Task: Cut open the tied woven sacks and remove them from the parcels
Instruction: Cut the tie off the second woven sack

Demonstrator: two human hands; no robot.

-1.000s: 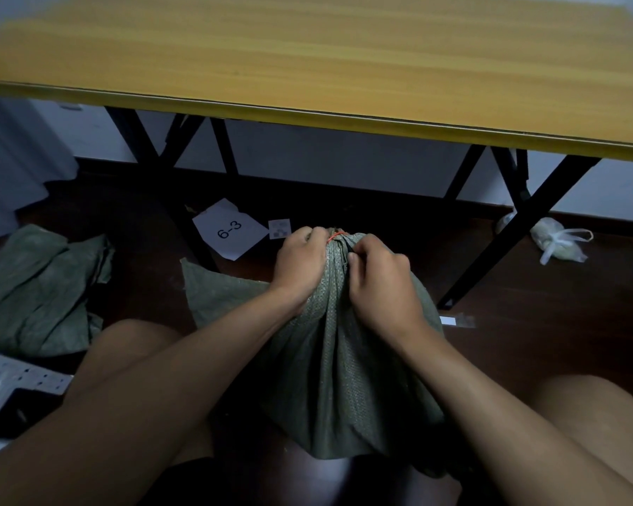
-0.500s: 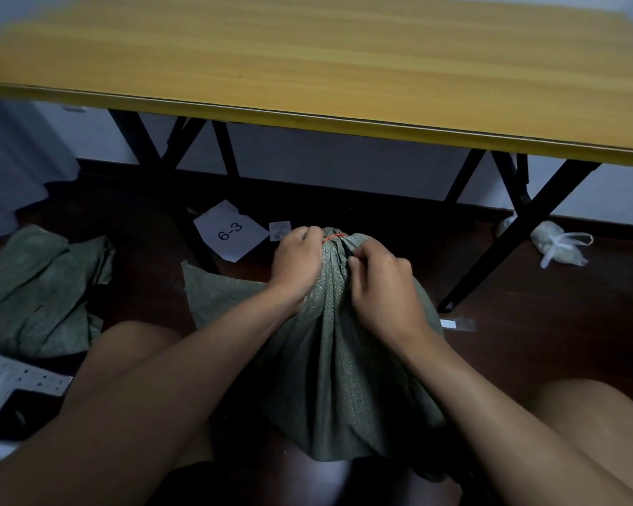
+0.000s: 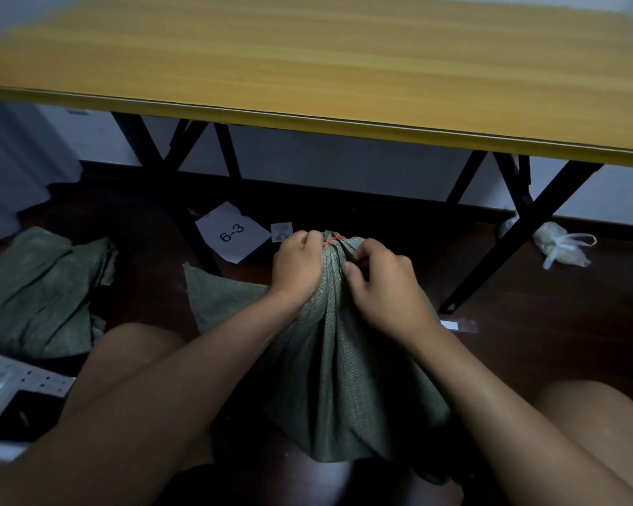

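The right hand's fingers (image 3: 359, 266) are curled in a pinch on a thin dark tool (image 3: 347, 252), most likely a small blade, though too little of it shows to be sure; its tip points up toward the red tie (image 3: 330, 241) that cinches the neck of the green woven sack (image 3: 338, 363). The right hand (image 3: 384, 283) rests against the gathered fabric just below the tie. On the other side the left hand (image 3: 297, 265) has its fingers wrapped round the bunched neck, gripping it tight right beside the tie. The sack stands on the floor (image 3: 527, 345) between the person's knees, and whatever parcel it holds is hidden inside.

The step in hand looks to be cutting the tie. To do it well, I would keep the left grip just under the tie so the neck stays taut and does not twist, slide the tip under the red loop only, and draw the edge outward and away from the left fingers, which sit very close. Cutting the tie rather than the weave should spare the contents. A short, controlled stroke seems better than a pull, since the fabric may give suddenly.

Further out, another green sack (image 3: 41, 290) lies crumpled on the floor at left, apparently already removed. A paper marked 6-3 (image 3: 231, 231) lies beyond the hands, under the yellow wooden surface (image 3: 307, 67), and a tied plastic bag (image 3: 560, 246) sits by a black leg at right
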